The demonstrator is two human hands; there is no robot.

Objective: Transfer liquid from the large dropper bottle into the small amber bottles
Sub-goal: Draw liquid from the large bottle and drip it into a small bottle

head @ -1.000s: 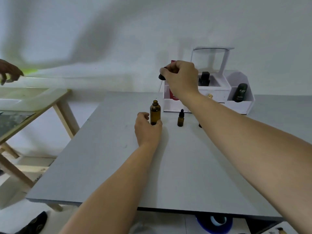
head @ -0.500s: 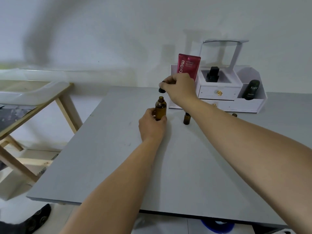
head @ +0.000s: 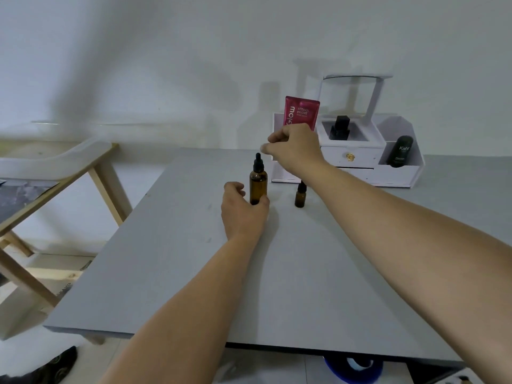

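Observation:
The large amber dropper bottle (head: 258, 180) stands upright on the grey table (head: 210, 273) with its black dropper cap seated in the neck. My left hand (head: 243, 214) is wrapped around the bottle's base. My right hand (head: 296, 151) hovers just right of the cap and slightly above it; its thumb and forefinger are a little apart, off the cap, with nothing between them. One small amber bottle (head: 300, 197) with a black cap stands to the right of the large one, its top partly hidden behind my right forearm.
A white organizer box (head: 357, 173) sits at the table's back edge, holding a red tube (head: 302, 113), a black square bottle (head: 340, 128) and a dark round bottle (head: 400, 152). A wooden-legged table (head: 55, 167) stands to the left. A blue object (head: 354, 368) lies under the table's near edge.
My right hand brought the dropper down into the large bottle's neck and let go of it. My left hand has stayed on the bottle's base. The camera tilted.

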